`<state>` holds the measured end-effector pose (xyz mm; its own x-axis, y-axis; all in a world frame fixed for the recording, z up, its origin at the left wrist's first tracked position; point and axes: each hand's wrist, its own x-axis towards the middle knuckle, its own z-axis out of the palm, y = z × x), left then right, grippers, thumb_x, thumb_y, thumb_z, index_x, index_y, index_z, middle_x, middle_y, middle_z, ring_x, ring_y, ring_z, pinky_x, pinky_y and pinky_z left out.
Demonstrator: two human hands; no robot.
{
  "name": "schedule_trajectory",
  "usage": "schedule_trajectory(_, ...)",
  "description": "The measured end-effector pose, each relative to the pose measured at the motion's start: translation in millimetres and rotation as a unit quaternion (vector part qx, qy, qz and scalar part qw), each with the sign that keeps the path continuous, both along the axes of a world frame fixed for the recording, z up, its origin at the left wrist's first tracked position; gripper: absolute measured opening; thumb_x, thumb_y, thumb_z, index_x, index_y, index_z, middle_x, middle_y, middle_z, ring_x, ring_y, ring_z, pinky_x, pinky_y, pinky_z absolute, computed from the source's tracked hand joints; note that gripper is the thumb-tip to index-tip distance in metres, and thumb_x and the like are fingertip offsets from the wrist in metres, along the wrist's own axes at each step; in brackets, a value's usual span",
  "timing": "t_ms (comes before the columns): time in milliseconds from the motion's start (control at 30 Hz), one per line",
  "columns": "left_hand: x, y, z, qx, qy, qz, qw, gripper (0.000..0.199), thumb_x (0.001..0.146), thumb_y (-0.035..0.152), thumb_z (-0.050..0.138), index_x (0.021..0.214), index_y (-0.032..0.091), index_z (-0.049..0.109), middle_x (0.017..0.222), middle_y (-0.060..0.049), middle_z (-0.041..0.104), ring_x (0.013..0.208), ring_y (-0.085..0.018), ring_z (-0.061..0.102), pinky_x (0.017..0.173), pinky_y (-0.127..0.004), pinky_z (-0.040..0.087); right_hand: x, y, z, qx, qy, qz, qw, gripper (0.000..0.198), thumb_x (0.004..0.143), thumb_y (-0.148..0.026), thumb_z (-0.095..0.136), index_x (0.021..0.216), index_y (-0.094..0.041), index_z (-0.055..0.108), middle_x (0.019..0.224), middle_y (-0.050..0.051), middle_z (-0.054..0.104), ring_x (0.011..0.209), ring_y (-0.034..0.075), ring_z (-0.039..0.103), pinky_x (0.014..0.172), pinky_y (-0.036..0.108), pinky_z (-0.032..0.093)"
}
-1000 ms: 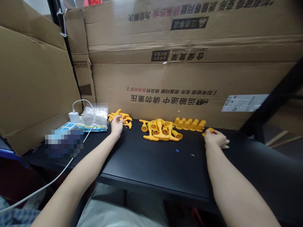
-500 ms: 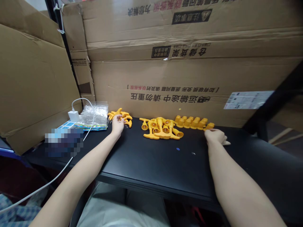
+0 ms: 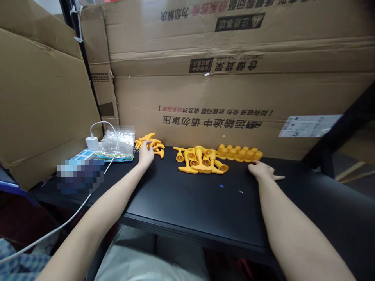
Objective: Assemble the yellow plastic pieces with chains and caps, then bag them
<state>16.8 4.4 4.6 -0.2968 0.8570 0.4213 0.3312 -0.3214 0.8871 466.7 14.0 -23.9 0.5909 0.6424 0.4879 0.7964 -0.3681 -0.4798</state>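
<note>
My left hand [image 3: 146, 155] is at a pile of yellow T-shaped handles [image 3: 158, 146] at the back left; its fingers are curled around one of them, partly hidden by the hand. Small dark coils or chains show beside these pieces. My right hand [image 3: 262, 171] is beside a block of small yellow cups [image 3: 240, 155], upside down in rows against the cardboard. Its fingertips are near the rightmost front cup, and one finger stretches out to the right; nothing shows in its grasp. Between the hands lies a heap of yellow T-handled pieces with hollow cup ends [image 3: 202, 162].
Cardboard [image 3: 190, 93] walls the back and left of the black tabletop [image 3: 187, 207]. A white charger [image 3: 92, 143] with a cable, clear plastic bags [image 3: 117, 142] and a blurred-out item [image 3: 80, 175] sit left. A blue disc [image 3: 221, 186] and a small pale scrap [image 3: 240, 191] lie in front.
The cup at my right hand now stands in line with the others, and that hand has drawn slightly left and opened. Atop the left pile, one handle has tilted flatter under my left hand.
</note>
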Motion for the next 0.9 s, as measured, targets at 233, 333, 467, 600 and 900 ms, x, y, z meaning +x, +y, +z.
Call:
schedule_trajectory(233, 4, 22, 3.6, -0.011, 0.207, -0.013, 0.978, 0.035, 0.079, 0.001, 0.041, 0.104, 0.015, 0.06, 0.108, -0.01, 0.067, 0.1, -0.019, 0.063, 0.091, -0.036, 0.047, -21, -13, 14, -0.038, 0.153, -0.048, 0.986, 0.01, 0.062, -0.014, 0.049, 0.067, -0.019, 0.057, 0.084, 0.013, 0.053, 0.095, 0.029, 0.04, 0.088, 0.06, 0.019)
schedule_trajectory(333, 6, 30, -0.4, -0.02, 0.28, -0.031, 0.959, 0.037, 0.074, 0.0, 0.044, 0.101, 0.015, 0.065, 0.104, -0.012, 0.068, 0.102, -0.022, 0.061, 0.094, -0.038, 0.045, -25, -15, 16, 0.002, 0.16, -0.036, 0.986, 0.007, 0.058, -0.013, 0.049, 0.058, -0.019, 0.05, 0.076, 0.009, 0.049, 0.089, 0.028, 0.04, 0.086, 0.059, 0.021)
schedule_trajectory(467, 2, 33, -5.9, -0.041, 0.379, -0.033, 0.924, 0.035, 0.071, 0.007, 0.053, 0.1, 0.019, 0.068, 0.107, -0.012, 0.066, 0.112, -0.03, 0.054, 0.097, -0.048, 0.04, -30, -18, 17, 0.024, 0.132, -0.027, 0.991, 0.007, 0.06, -0.015, 0.046, 0.058, -0.019, 0.051, 0.074, 0.008, 0.047, 0.085, 0.026, 0.041, 0.084, 0.058, 0.022)
schedule_trajectory(600, -7, 33, -6.9, -0.042, 0.455, -0.022, 0.889, 0.037, 0.07, 0.016, 0.059, 0.106, 0.023, 0.065, 0.132, -0.011, 0.051, 0.128, -0.036, 0.037, 0.103, -0.058, 0.028, -38, -22, 17, 0.037, 0.074, -0.011, 0.996, 0.016, 0.067, -0.015, 0.042, 0.066, -0.019, 0.057, 0.08, 0.011, 0.053, 0.083, 0.025, 0.044, 0.085, 0.054, 0.022)
schedule_trajectory(900, 5, 32, -5.2, -0.08, 0.493, 0.013, 0.866, 0.031, 0.086, 0.03, 0.049, 0.114, 0.023, 0.057, 0.128, -0.011, 0.05, 0.118, -0.028, 0.047, 0.096, -0.048, 0.039, -60, -13, 27, 0.175, -0.093, 0.087, 0.976, 0.026, 0.071, -0.015, 0.041, 0.081, -0.015, 0.065, 0.089, 0.016, 0.065, 0.085, 0.025, 0.052, 0.084, 0.043, 0.027)
